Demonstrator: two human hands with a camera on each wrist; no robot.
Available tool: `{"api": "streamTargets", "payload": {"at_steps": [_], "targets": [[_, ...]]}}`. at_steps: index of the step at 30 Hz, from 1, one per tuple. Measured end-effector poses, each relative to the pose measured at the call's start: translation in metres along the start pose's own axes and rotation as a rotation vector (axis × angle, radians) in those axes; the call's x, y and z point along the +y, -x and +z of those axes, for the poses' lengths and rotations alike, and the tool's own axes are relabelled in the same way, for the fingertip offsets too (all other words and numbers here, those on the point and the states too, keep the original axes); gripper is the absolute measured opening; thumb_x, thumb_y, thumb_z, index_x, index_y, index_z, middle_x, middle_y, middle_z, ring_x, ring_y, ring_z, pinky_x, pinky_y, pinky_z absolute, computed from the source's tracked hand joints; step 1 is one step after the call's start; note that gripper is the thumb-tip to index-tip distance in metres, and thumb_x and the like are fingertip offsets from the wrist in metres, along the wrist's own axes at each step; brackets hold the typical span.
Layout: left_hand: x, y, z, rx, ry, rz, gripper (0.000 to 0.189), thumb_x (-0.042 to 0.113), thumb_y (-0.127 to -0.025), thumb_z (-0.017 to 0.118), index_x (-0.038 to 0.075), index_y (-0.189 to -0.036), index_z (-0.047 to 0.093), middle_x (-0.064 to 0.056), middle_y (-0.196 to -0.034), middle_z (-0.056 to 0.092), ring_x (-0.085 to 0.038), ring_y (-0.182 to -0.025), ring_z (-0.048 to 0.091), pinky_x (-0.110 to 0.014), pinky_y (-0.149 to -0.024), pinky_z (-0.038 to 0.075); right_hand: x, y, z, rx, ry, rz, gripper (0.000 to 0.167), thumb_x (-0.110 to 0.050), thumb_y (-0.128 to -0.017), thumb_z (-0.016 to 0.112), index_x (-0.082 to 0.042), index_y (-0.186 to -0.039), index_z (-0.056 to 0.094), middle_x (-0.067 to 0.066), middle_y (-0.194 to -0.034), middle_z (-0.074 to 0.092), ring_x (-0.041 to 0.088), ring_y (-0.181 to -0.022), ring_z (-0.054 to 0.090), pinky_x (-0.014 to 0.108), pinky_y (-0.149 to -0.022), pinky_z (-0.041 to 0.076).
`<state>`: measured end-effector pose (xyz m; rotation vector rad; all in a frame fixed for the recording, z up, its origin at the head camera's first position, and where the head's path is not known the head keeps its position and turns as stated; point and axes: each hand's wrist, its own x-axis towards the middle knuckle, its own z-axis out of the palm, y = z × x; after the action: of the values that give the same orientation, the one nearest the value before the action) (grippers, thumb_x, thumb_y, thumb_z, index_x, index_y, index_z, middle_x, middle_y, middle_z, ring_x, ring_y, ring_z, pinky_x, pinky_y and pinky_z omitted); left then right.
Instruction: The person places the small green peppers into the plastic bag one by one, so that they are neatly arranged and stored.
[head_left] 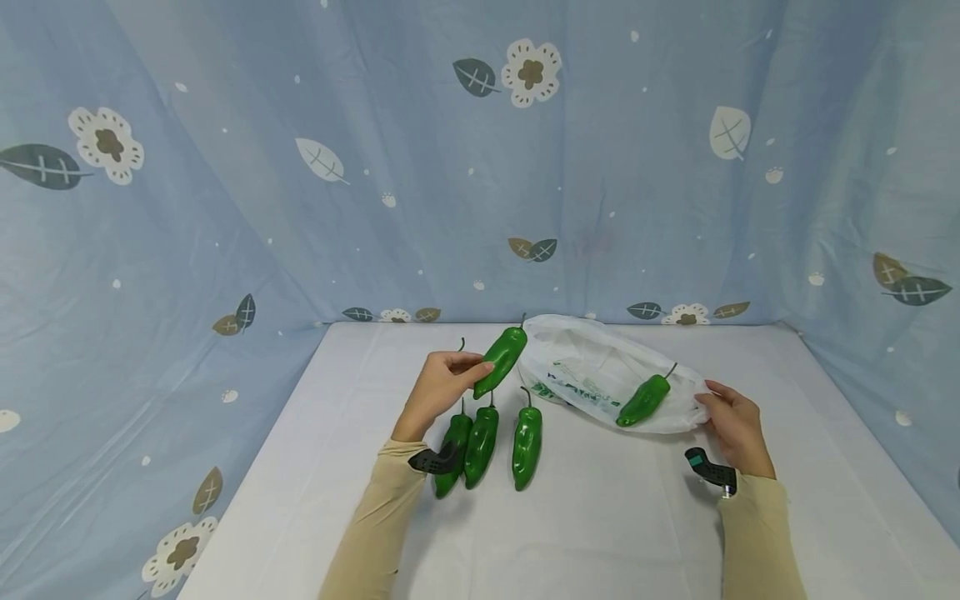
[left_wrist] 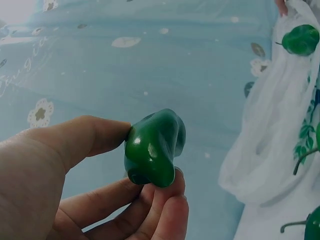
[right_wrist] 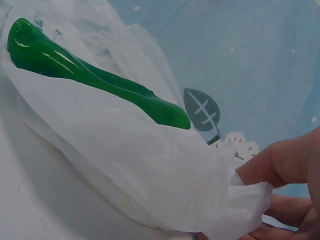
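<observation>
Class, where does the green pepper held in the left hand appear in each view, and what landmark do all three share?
Head: the held pepper is near centre, slightly low, in the left hand.
Left wrist: the held pepper is near centre, seen end-on.
Right wrist: not in it; another pepper lies at upper left.
Shared landmark: the white plastic bag.

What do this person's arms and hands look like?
The left hand and right hand are ungloved. The left sleeve and right sleeve are plain beige. Each wrist wears a curved black gadget: the left device and the right device, which has a teal patch.
</observation>
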<state>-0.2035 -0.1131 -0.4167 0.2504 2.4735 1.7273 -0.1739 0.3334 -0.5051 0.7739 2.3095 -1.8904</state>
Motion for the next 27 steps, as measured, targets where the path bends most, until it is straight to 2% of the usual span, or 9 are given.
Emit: {"api": "streamTargets", "payload": {"at_steps": [4, 9, 13, 19, 25, 27], "targets": [[0.003, -0.003, 0.005, -0.016, 0.004, 0.017, 0.041, 0.036, -0.094, 0.076, 0.009, -0.125, 0.074, -0.01, -0.12, 0.076, -0.021, -0.105, 0.073, -0.05, -0.099, 0.057, 0.0, -0.001, 0.0, -0.004, -0.01, -0.003, 0.067, -0.029, -0.108, 0.046, -0.003, -0.164, 0.022, 0.024, -0.169, 0.025, 0.024, -0.131, 0.047, 0.004, -0.068, 0.047], [0.007, -0.005, 0.011, -0.034, -0.012, 0.025, 0.043, 0.037, -0.094, 0.076, 0.01, -0.127, 0.074, -0.01, -0.123, 0.076, -0.023, -0.109, 0.073, -0.044, -0.099, 0.058, -0.001, -0.002, 0.0, -0.003, -0.019, 0.005, 0.067, -0.029, -0.108, 0.046, -0.004, -0.165, 0.022, 0.024, -0.169, 0.024, 0.024, -0.13, 0.047, 0.005, -0.068, 0.047], [0.01, -0.006, 0.014, -0.033, -0.028, 0.041, 0.043, 0.038, -0.094, 0.076, 0.011, -0.127, 0.074, -0.01, -0.123, 0.076, -0.023, -0.109, 0.073, -0.044, -0.099, 0.059, -0.001, -0.002, 0.0, 0.003, -0.016, 0.014, 0.066, -0.029, -0.108, 0.046, -0.005, -0.165, 0.022, 0.023, -0.169, 0.025, 0.025, -0.132, 0.046, 0.005, -0.068, 0.048], [0.011, -0.01, 0.019, -0.041, -0.041, 0.057, 0.042, 0.038, -0.095, 0.075, 0.01, -0.128, 0.074, -0.01, -0.124, 0.075, -0.024, -0.109, 0.073, -0.047, -0.099, 0.059, 0.0, -0.003, 0.001, 0.009, -0.003, 0.021, 0.066, -0.03, -0.108, 0.046, -0.006, -0.165, 0.022, 0.021, -0.17, 0.025, 0.027, -0.138, 0.044, 0.013, -0.083, 0.054], [0.015, -0.014, 0.024, -0.061, -0.05, 0.074, 0.043, 0.037, -0.097, 0.074, 0.008, -0.129, 0.073, -0.012, -0.123, 0.075, -0.025, -0.108, 0.074, -0.044, -0.096, 0.06, 0.0, -0.004, 0.001, 0.019, -0.012, 0.017, 0.065, -0.029, -0.108, 0.046, -0.005, -0.165, 0.023, 0.022, -0.169, 0.026, 0.026, -0.134, 0.046, 0.005, -0.071, 0.046], [0.016, -0.015, 0.026, -0.067, -0.051, 0.075, 0.042, 0.036, -0.097, 0.073, 0.008, -0.129, 0.073, -0.012, -0.123, 0.075, -0.025, -0.108, 0.074, -0.043, -0.096, 0.06, 0.0, -0.004, 0.002, 0.02, -0.006, 0.019, 0.066, -0.029, -0.108, 0.046, -0.006, -0.165, 0.023, 0.022, -0.169, 0.026, 0.027, -0.136, 0.045, 0.011, -0.082, 0.053]]}}
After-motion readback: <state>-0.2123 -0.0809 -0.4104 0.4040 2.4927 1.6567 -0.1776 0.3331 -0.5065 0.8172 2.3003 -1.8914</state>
